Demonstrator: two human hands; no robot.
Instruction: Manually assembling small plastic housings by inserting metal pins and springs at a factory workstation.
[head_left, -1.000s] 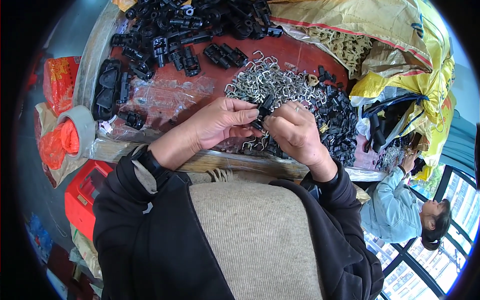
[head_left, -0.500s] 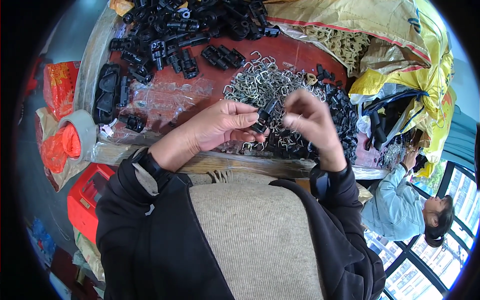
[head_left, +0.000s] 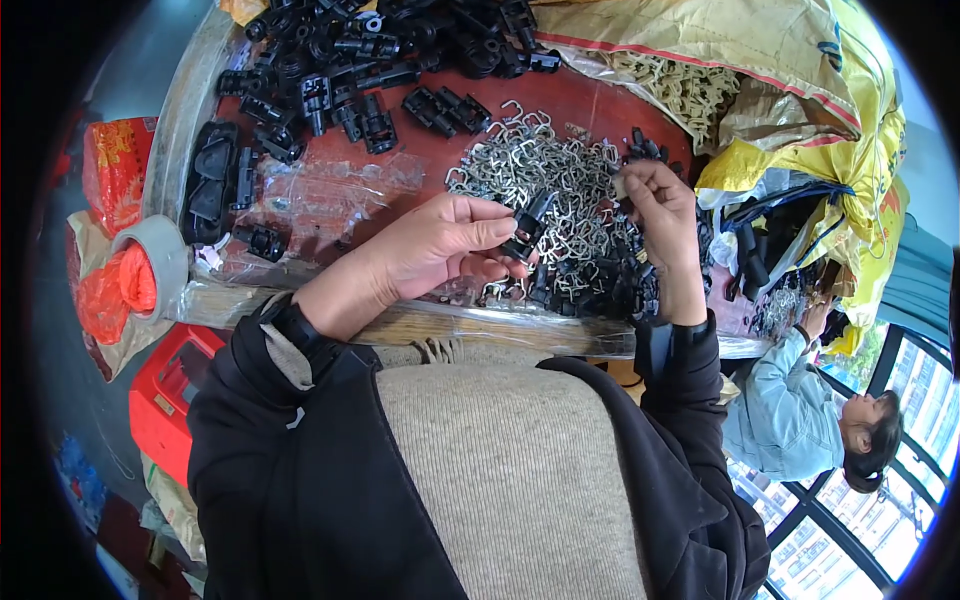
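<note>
Up over the pile of metal clips (head_left: 540,180), the left hand (head_left: 440,245) pinches a black plastic buckle (head_left: 527,225) at its fingertips, tilted for fitting, while the right hand (head_left: 660,205) closes on something small, seemingly a clip.

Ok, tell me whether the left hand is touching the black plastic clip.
Touching. The head view shows the left hand pinching the black plastic clip between its fingertips.

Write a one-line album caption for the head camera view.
Left hand pinches a small black plastic clip while the right hand reaches a pile of silver wire hooks on the red table.
</note>
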